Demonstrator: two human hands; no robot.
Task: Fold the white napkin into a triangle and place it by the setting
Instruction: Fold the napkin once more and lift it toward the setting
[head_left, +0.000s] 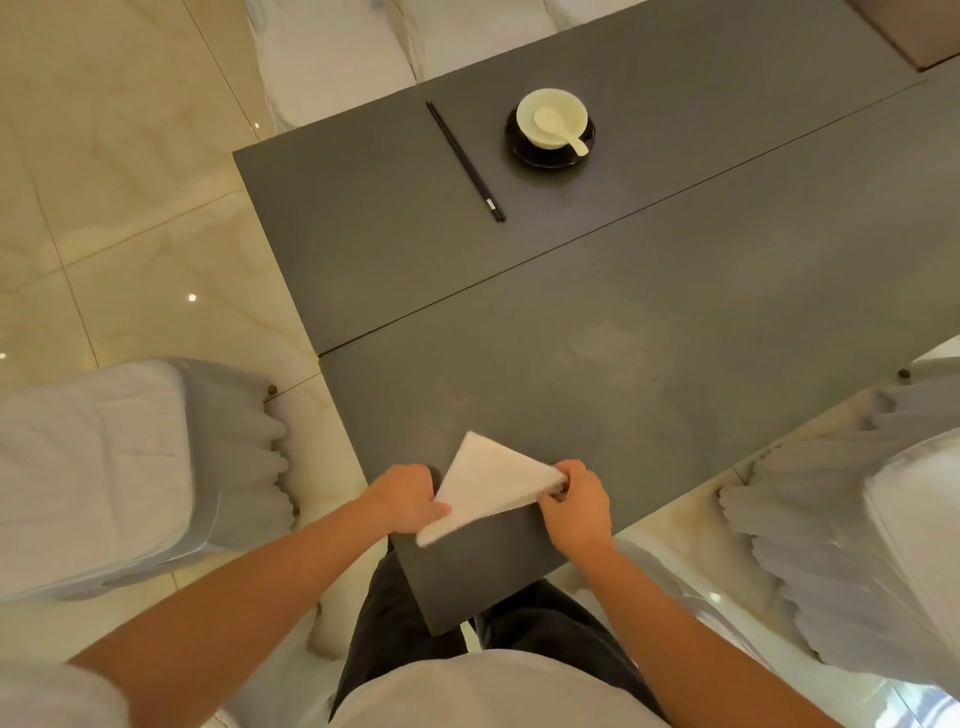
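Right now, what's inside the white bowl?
A white spoon lies in the white bowl, its handle sticking out over the rim. No food is visible. The bowl stands on a black saucer; what lies under the spoon's scoop is hidden.

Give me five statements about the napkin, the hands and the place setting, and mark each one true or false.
1. Both hands hold the napkin. True: the left hand grips one corner and the right hand another.
2. The napkin already has a triangle shape. True.
3. The napkin lies beside the chopsticks. False: it is at the near end of the table, far from them.
4. The spoon rests inside the bowl. True.
5. The bowl stands directly on the table. False: it sits on a dark saucer.
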